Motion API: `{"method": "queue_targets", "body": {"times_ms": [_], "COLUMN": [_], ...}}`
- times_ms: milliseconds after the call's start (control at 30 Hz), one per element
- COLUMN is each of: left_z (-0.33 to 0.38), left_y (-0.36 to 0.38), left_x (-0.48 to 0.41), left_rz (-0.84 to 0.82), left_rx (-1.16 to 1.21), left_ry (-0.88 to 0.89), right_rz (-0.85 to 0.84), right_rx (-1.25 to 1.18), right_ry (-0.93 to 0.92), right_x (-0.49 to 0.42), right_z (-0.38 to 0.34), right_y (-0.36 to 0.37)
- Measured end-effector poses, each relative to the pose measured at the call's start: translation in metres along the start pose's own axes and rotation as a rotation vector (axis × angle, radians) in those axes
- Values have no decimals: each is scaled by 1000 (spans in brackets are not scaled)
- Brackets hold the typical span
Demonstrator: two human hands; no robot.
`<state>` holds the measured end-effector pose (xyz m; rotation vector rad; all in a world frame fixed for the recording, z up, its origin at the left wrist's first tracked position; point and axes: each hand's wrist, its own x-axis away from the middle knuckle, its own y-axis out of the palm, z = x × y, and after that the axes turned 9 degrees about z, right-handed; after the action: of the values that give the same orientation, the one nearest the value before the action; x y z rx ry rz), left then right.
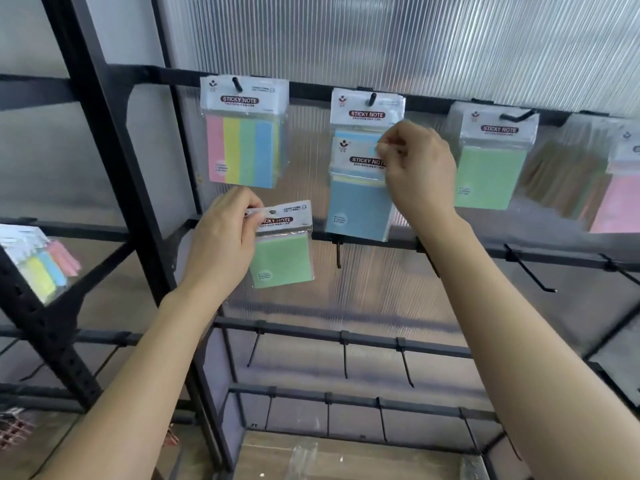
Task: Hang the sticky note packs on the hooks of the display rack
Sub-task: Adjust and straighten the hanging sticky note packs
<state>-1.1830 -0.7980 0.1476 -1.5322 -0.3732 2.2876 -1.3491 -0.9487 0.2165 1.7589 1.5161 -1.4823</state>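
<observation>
Ribbed translucent panelling (381, 39) backs a black display rack (104, 140), whose top rail (311, 90) carries the hooks. Just below the middle of that rail, the right hand (420, 168) pinches the white header of a blue pack (360, 206), thumb and fingertips clamped together on the card's right edge. The pack hangs from that grip in front of a hung pack (367, 110), which sits on the middle hook (372, 98), and it covers that pack's lower part. Well under the rail and to the left, the left hand (225, 237) grips a green pack (282, 259) by the left end of its header, fingers curled over the card. A striped pack (242, 150) hangs from the rail's left hook. Toward the rail's right end hang a second green pack (491, 171) and, at the frame edge, a pink pack (616, 206). More hooks (530, 268) jut from the rails lower down.
</observation>
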Motion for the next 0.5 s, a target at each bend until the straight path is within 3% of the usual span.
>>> {"method": "queue_targets", "body": {"times_ms": [500], "left_z": [-5], "left_y": [6], "left_x": [-20], "left_rz": [26], "left_rx": [26], "left_ry": [-3], "right_rz": [5], "right_rx": [30], "right_ry": [83], "right_x": [-57], "right_z": [-13], "right_y": [10]}}
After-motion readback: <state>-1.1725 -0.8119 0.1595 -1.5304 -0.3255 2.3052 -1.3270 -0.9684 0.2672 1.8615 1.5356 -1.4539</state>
